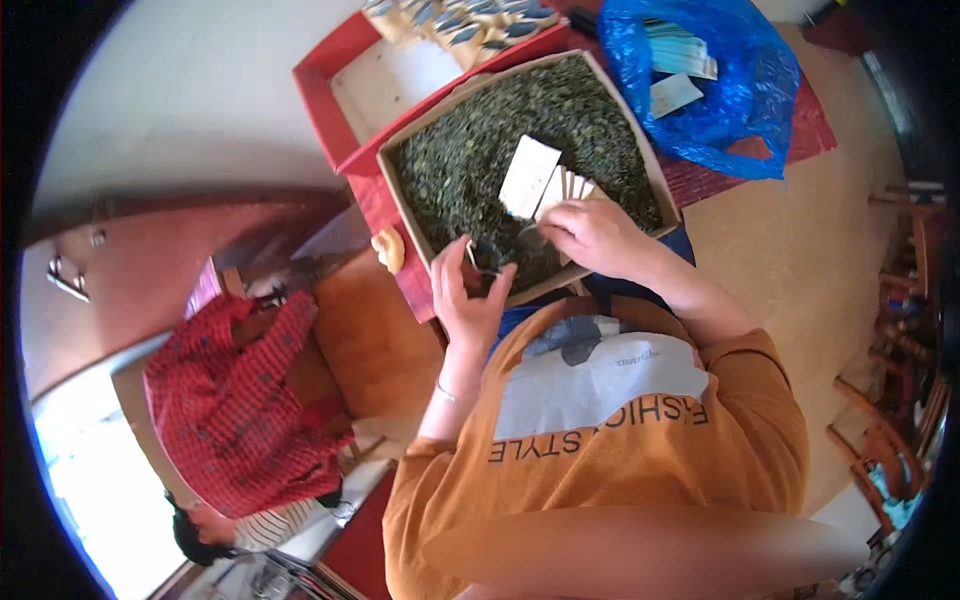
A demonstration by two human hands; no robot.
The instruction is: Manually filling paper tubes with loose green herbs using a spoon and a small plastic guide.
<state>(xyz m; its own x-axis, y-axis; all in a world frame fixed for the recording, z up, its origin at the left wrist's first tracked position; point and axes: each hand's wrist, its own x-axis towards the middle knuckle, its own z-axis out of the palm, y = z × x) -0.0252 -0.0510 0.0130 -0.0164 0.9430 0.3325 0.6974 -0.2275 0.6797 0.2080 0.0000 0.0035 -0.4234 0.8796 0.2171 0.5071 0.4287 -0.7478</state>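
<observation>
Dark green dried leaves, like loose tea (pixel 465 142), fill a shallow cardboard box (pixel 391 176) in front of me. At the box's near left corner, my left hand (pixel 466 296) holds a small paper packet (pixel 472 256) by its edges, its mouth spread apart. My right hand (pixel 592 232) is over the near right part of the leaves, pinching a small, shiny scoop-like tool (pixel 531 237) that is partly blurred. Just beyond its fingers, a flat white paper packet (pixel 529 174) and several fanned pale packets (pixel 574 186) lie on the leaves.
A red box (pixel 319 105) behind holds several packets with dark contents (pixel 465 34). Stacked papers (pixel 679 56) lie in a blue plastic bag (pixel 739 97) at right. A pale yellow piece (pixel 388 250) rests on the red table (pixel 416 289). At left is another person (pixel 240 405) in red checks.
</observation>
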